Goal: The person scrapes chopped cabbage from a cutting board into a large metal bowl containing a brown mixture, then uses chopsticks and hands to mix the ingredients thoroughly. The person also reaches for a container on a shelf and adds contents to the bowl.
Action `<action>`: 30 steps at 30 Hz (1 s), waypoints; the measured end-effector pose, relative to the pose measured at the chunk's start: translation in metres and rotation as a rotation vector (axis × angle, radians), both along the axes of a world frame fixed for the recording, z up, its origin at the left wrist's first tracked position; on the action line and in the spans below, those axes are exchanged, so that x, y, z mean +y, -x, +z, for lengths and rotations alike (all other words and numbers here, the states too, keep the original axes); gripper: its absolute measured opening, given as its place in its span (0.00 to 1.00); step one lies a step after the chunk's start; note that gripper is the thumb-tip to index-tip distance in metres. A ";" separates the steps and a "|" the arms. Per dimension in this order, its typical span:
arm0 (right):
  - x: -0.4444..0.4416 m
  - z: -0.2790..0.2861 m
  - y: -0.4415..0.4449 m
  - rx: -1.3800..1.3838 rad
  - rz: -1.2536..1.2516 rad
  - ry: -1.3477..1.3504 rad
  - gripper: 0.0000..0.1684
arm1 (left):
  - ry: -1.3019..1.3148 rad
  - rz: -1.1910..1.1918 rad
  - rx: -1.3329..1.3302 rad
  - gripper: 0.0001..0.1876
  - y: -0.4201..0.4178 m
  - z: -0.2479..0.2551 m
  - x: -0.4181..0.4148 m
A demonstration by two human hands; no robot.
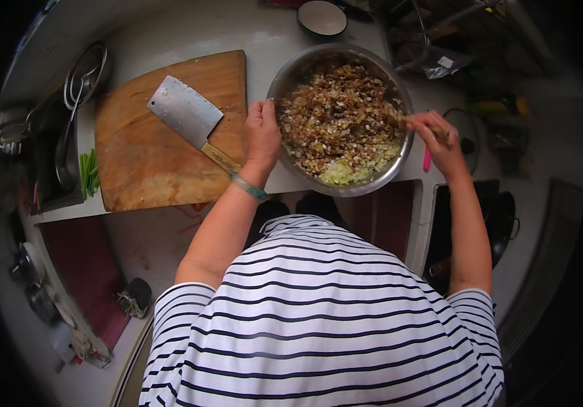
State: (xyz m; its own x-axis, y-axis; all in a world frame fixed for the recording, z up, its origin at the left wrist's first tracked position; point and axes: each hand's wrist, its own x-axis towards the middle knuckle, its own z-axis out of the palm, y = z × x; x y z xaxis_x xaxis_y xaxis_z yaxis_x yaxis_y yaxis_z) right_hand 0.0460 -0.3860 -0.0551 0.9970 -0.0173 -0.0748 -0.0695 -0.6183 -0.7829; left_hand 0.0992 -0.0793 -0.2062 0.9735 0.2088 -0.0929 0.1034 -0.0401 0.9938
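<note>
A wide stainless steel bowl [345, 190] stands at the counter's front edge. It holds a brown and pale chopped filling [342, 117], with a patch of pale green chopped vegetable [339, 173] on the near side. My left hand [263, 133] grips the bowl's left rim, thumb at the top edge. In my right hand [438, 137] are wooden sticks [398, 118], probably chopsticks, whose far ends go into the filling at the right. Left of the bowl, a cleaver [185, 111] lies flat on a wooden cutting board [138, 152], its handle end close to my left wrist.
Cut green stalks [89, 173] lie left of the board, by a sink [52, 188] with a ladle [75, 102]. A white-lined bowl [322, 18] sits behind the steel bowl. To the right are a glass lid [467, 140], a pink-handled item [426, 160] and a dark wok [502, 229].
</note>
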 end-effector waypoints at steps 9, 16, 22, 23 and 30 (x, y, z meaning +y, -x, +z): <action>0.052 -0.018 0.114 -0.007 -0.323 -0.170 0.11 | 0.111 0.009 0.038 0.16 0.001 0.003 -0.001; 0.116 -0.039 0.110 0.085 -0.616 -0.676 0.13 | 0.062 -0.005 0.063 0.16 0.001 0.009 -0.002; 0.108 -0.054 0.047 0.045 -0.626 -0.954 0.15 | 0.048 -0.004 0.039 0.15 0.001 0.002 -0.001; 0.105 -0.053 0.037 0.034 -0.593 -0.930 0.15 | 0.028 -0.005 0.038 0.15 0.001 0.002 0.000; 0.086 -0.020 -0.002 -0.020 -0.393 -0.728 0.15 | 0.006 -0.009 0.034 0.15 0.000 0.005 0.001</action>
State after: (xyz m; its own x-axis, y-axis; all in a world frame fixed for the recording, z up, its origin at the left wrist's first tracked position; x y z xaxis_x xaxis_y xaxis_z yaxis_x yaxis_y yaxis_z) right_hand 0.0478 -0.2995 -0.0748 0.9296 -0.3193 -0.1840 -0.1562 0.1108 -0.9815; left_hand 0.0990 -0.0785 -0.2012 0.9716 0.1994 -0.1272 0.1368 -0.0349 0.9900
